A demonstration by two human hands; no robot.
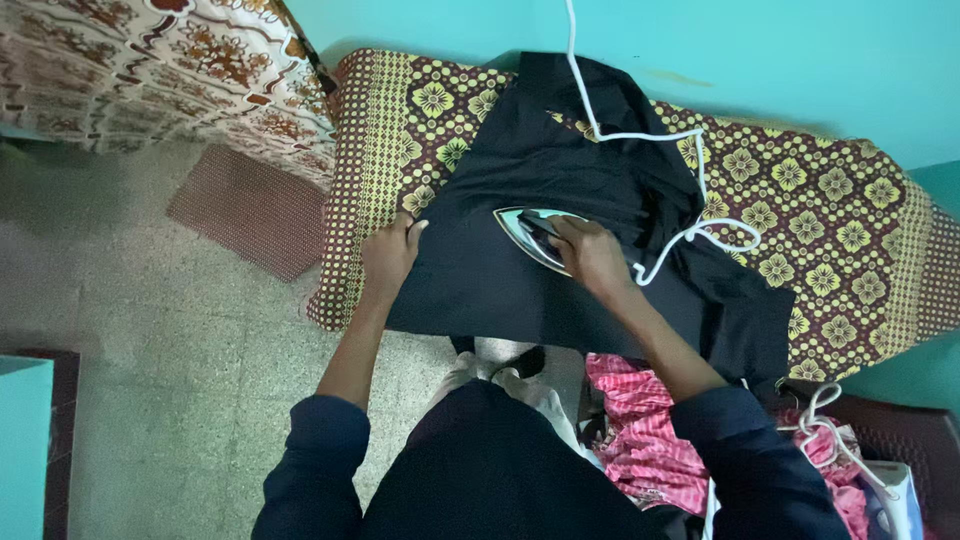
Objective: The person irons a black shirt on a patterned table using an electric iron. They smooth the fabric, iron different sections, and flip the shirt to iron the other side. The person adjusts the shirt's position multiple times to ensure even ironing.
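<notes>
The black garment [560,250] is spread on the patterned board [800,200]. The iron [535,235] is grasped by the right hand [590,255]; the edge is pinched by the left hand [390,250]. The cloth should be kept taut, the white cord [690,190] kept aside.

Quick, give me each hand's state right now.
Left hand: closed on the edge of the black garment, pinning it to the patterned board.
Right hand: closed around the iron.
</notes>
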